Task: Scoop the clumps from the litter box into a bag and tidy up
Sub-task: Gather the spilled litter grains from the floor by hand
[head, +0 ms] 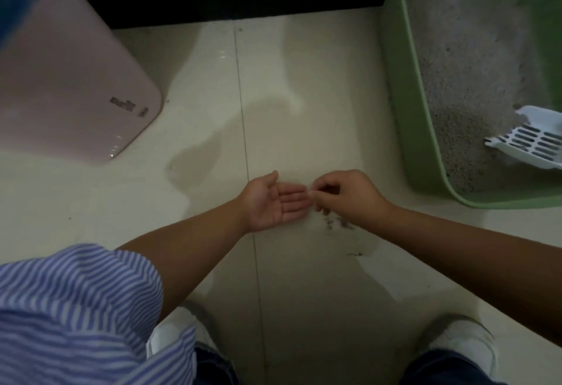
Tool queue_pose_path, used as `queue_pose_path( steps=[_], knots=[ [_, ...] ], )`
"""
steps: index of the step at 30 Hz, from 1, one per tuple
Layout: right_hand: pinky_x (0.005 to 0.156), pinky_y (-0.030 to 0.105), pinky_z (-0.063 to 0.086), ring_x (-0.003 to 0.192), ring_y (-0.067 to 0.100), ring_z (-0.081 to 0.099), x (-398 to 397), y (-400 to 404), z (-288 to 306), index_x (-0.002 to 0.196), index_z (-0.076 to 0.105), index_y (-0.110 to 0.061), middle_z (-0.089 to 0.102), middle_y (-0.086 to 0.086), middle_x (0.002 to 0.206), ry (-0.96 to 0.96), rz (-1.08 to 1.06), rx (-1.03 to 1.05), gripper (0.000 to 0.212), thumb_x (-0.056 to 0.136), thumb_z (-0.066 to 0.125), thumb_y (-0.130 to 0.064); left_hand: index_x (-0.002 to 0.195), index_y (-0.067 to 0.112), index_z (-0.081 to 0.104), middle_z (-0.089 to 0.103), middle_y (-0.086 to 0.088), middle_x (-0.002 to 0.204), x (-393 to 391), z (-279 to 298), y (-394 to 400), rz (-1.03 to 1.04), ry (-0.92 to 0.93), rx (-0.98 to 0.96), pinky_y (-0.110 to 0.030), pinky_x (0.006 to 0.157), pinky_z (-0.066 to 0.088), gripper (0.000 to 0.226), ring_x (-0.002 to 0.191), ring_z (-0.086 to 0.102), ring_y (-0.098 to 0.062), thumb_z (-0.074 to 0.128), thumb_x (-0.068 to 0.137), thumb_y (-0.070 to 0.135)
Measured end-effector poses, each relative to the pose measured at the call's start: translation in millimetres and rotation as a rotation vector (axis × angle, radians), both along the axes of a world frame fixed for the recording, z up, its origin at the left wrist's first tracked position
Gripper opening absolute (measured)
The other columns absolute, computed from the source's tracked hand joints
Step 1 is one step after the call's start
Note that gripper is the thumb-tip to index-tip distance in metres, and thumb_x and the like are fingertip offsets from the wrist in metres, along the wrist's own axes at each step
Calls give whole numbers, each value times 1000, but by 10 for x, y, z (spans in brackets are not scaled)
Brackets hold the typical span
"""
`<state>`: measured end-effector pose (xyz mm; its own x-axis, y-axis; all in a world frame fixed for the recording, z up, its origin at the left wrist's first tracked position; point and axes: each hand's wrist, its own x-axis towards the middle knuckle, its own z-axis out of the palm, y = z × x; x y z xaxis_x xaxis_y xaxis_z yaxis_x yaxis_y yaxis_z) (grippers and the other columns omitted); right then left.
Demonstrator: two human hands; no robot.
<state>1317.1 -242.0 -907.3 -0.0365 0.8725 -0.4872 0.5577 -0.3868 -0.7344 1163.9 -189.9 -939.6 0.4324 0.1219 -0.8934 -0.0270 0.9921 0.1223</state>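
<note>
Crouching over the tile floor [289, 95], we are down to the tidying — a few stray litter grains [337, 222] lie scattered just below our right hand [349, 194]. We judge them light, dry and gritty, too small to grasp whole, so they call for a fingertip pinch or a sweep into a cupped palm, and they will roll away if nudged carelessly. Our left hand [273, 202] lies palm up with fingers straight and together, making a little tray. Our right hand curls its fingers down, thumb and forefinger tips drawn together at the left fingertips — whether a grain sits between them is too small to tell. The green litter box [407, 111] stands to the right, the white slotted scoop [530, 141] resting inside on the litter. No bag is in view.
</note>
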Motion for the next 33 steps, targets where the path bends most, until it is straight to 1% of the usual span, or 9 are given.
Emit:
queue_pose_path(
  steps=[3, 6, 11, 14, 17, 21, 23, 29, 33],
  knots=[
    [51, 5, 37, 53, -6, 56, 33, -27, 85, 88, 72, -1, 66, 4, 74, -85, 85, 46, 15, 87, 61, -12, 93, -6, 59, 68, -19, 84, 11, 28, -32, -64, -3, -17, -38, 92, 40, 53, 92, 58, -30, 23, 102, 32],
    [63, 15, 38, 74, 15, 59, 232, -91, 18, 87, 72, 3, 72, 15, 86, -216, 39, 75, 14, 84, 62, -7, 86, -4, 58, 68, -16, 68, 9, 4, 11, -84, 30, 10, -36, 90, 43, 44, 75, 65, -24, 29, 101, 25],
    [81, 26, 44, 92, 29, 64, 380, -208, -213, 93, 71, 3, 69, 20, 98, -354, 164, 54, 20, 83, 56, -6, 80, -2, 59, 68, -12, 58, -39, 2, 63, -91, 64, 47, -27, 56, 57, 41, 51, 68, -18, 33, 100, 23],
    [76, 35, 47, 81, 37, 62, 289, -143, -254, 78, 69, 5, 67, 23, 82, -401, 396, 64, 34, 75, 43, -17, 77, 0, 58, 65, -9, 53, -125, 10, 59, -125, 108, 77, -24, 51, 55, 41, 46, 65, -16, 34, 100, 24],
    [69, 36, 50, 70, 37, 62, 174, 141, -361, 69, 66, 5, 63, 23, 74, -418, 470, 139, 29, 74, 45, -15, 68, 5, 54, 57, -2, 44, -240, 21, 52, -154, 209, 124, -18, 45, 47, 42, 36, 55, -10, 36, 99, 26],
    [92, 38, 42, 108, 36, 50, -48, 700, -437, 112, 60, 6, 54, 24, 115, -450, 389, 302, 34, 85, 56, -16, 41, 9, 58, 50, 0, 39, -416, 22, 44, 1, 309, 134, -10, 35, 36, 63, 28, 46, -9, 39, 99, 24],
    [96, 34, 37, 114, 33, 45, -206, 894, -463, 121, 55, 3, 50, 21, 122, -410, 364, 287, 40, 87, 57, -18, 35, 10, 59, 52, 0, 39, -493, 14, 41, 76, 337, 142, -9, 34, 35, 69, 29, 48, -9, 38, 99, 23],
    [87, 37, 39, 103, 33, 49, -482, 836, -606, 98, 66, 5, 55, 22, 107, -441, 460, 278, 25, 89, 50, -13, 74, 0, 56, 63, -6, 47, -656, 31, 17, 297, 312, 131, -14, 39, 48, 42, 39, 62, -13, 33, 101, 23],
    [57, 34, 50, 60, 34, 58, -302, 518, -632, 57, 62, 4, 59, 21, 65, -378, 609, 412, 14, 68, 55, 1, 85, -5, 57, 69, -15, 70, -724, 80, -23, 395, 218, 89, -23, 48, 55, 43, 56, 70, -22, 29, 102, 22]
  ],
)
